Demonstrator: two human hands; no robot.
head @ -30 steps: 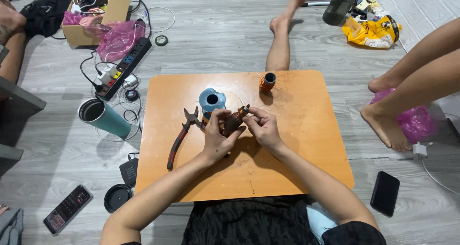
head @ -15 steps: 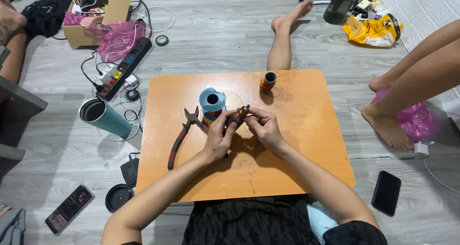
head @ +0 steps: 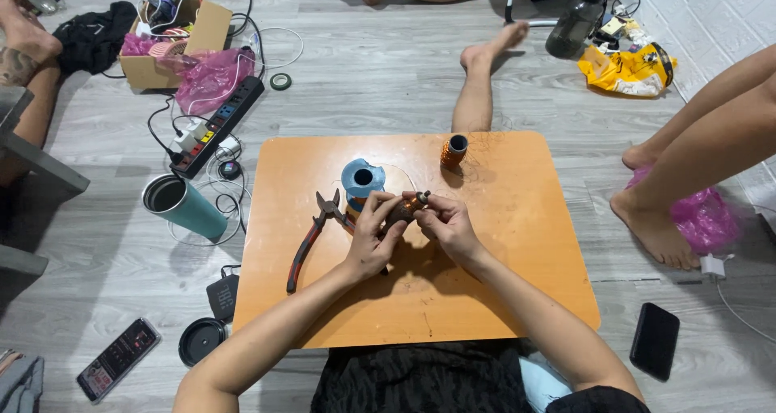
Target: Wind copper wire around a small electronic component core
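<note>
Over the middle of a low orange table (head: 501, 243), the left hand (head: 373, 237) and the right hand (head: 447, 225) meet around a small brown coil-like piece (head: 402, 211); the left hand's fingers are curled closed about its body, the right hand pinches its tip between thumb and fingertips; just behind the hands stands a blue spool (head: 361, 179), and left of them lie red-handled pliers (head: 311, 238) on the tabletop; a copper-coloured wire spool (head: 454, 150) stands near the far edge, well apart; a teal tumbler (head: 182, 206) rests on the floor beside the table.
</note>
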